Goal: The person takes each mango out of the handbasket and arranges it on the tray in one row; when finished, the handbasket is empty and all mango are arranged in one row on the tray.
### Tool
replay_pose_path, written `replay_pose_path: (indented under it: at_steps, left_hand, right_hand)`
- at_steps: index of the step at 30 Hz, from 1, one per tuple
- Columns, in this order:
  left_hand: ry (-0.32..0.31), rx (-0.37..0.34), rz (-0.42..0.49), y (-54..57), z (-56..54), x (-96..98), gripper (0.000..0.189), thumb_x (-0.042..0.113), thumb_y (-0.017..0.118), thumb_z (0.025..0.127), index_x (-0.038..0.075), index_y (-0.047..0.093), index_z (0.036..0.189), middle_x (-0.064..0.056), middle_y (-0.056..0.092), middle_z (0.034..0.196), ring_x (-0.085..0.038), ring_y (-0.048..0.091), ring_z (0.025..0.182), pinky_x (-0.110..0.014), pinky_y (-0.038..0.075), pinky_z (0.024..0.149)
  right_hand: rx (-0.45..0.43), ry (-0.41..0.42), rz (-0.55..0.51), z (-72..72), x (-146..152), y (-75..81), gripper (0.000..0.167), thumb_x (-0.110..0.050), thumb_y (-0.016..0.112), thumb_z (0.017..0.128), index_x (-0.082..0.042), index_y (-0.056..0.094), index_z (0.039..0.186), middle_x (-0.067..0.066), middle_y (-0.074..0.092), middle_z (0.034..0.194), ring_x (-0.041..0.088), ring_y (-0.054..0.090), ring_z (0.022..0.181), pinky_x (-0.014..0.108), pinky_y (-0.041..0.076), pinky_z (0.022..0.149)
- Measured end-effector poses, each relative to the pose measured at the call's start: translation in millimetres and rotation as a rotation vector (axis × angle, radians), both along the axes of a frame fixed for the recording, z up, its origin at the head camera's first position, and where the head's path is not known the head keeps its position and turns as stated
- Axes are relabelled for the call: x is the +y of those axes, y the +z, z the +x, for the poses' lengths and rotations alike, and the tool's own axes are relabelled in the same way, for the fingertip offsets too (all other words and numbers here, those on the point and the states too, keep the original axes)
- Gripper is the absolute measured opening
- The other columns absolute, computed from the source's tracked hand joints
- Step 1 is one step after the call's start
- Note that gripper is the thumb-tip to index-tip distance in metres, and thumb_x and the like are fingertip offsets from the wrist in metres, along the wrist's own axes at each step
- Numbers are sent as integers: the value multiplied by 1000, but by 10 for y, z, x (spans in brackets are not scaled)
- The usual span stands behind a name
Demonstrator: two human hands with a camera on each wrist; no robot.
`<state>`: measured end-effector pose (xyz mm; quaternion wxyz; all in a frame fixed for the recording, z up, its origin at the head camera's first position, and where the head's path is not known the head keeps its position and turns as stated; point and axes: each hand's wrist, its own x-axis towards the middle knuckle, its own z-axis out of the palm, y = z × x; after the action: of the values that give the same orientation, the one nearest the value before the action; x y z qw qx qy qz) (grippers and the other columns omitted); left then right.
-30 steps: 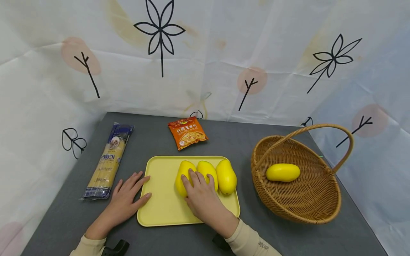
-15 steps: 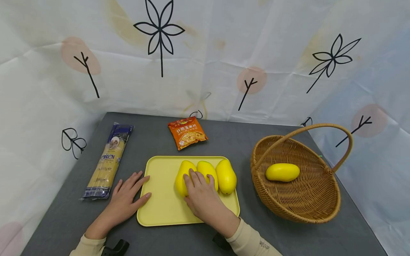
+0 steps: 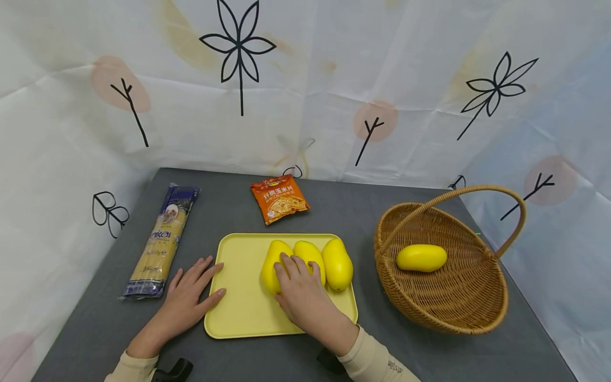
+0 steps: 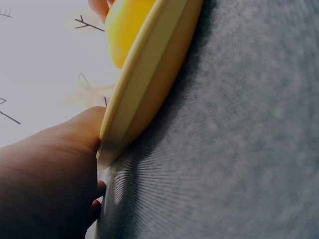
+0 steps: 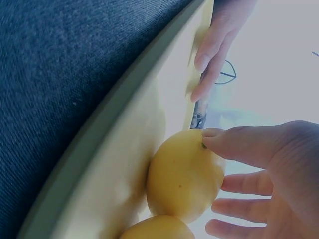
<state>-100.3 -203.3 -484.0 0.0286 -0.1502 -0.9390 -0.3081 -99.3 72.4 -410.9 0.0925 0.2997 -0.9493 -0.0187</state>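
Note:
Three yellow mangoes lie side by side on a pale yellow tray (image 3: 248,323). My right hand (image 3: 305,297) reaches over the left mango (image 3: 271,265) and holds it, the thumb at its near end and fingers across its top. Other fingers lie over the middle mango (image 3: 310,249); the right mango (image 3: 337,265) is untouched. In the right wrist view, the thumb meets the held mango (image 5: 184,174) by its stem end. My left hand (image 3: 186,297) rests at the tray's left edge, fingers spread, thumb against the rim (image 4: 134,89) in the left wrist view.
A wicker basket (image 3: 458,297) with a tall handle stands at the right, with another mango (image 3: 421,258) inside. A pack of spaghetti (image 3: 162,239) lies left of the tray. Behind the tray is an orange snack bag (image 3: 279,199). A patterned cloth (image 3: 310,79) surrounds the grey table.

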Motion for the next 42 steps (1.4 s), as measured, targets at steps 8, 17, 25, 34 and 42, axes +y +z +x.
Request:
replay_pose_path:
  at_steps: [8,17,25,34,42]
  left_hand:
    - [0,-1,-1,5,-2,-9,58,43,59,93,20,44,144,-18,31,152,-41,23,141,-67,8,106]
    - [-2,-7,-1,22,9,3,58,43,59,93,19,45,143,-18,32,152,-42,23,141,-68,8,106]
    - [-3,-6,-2,10,1,1,57,43,59,93,18,45,143,-18,32,152,-42,23,141,-67,8,106]
    - [-5,-12,-1,5,-2,5,58,43,58,94,19,44,144,-18,31,152,-42,22,141,-67,8,107]
    - [-3,-7,-2,-23,-8,-5,57,44,58,94,20,44,144,-17,31,153,-41,23,141,-67,8,107]
  right_hand:
    - [12,14,-46,41,98,209,63,-43,70,86,-12,49,136,8,47,140,26,45,125,45,43,90]
    - [23,-48,-185,297,786,1115,52,-36,69,88,-7,57,129,8,64,120,25,62,106,44,53,83]
    - [-398,-417,-5,192,1553,1607,54,-53,55,93,-4,55,118,1,54,72,14,51,59,31,41,53]
    - [-704,-540,148,-483,2338,1465,80,-46,45,99,26,33,132,38,57,112,36,64,79,45,52,70]
    - [-967,-631,-55,-782,2587,1197,70,-44,44,100,15,33,135,18,53,77,11,42,49,26,44,48]
